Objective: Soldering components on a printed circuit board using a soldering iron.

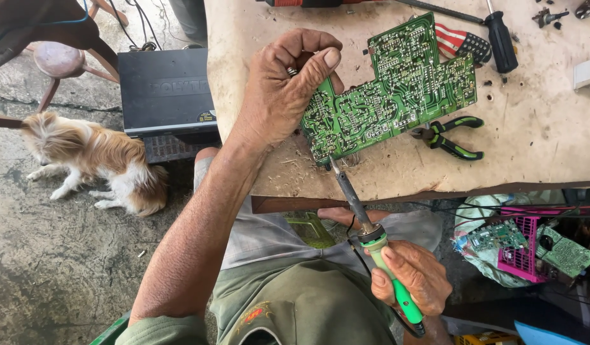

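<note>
The person's left hand [283, 89] and right hand [413, 275] are bare, with creased knuckles and short, broad nails; no rings, watch or gloves show. Both forearms are uncovered, the left one sinewy and lightly haired. An olive-green shirt with a short sleeve covers the chest, and light grey shorts cover the thighs.

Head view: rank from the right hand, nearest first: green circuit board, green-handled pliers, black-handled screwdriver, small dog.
From the right hand, which grips the green-handled soldering iron:
1. Green circuit board, straight ahead on the bench, at the iron's tip.
2. Green-handled pliers, ahead, just right of the board.
3. Black-handled screwdriver, far top right of the bench.
4. Small tan-and-white dog, far left on the floor.
</note>
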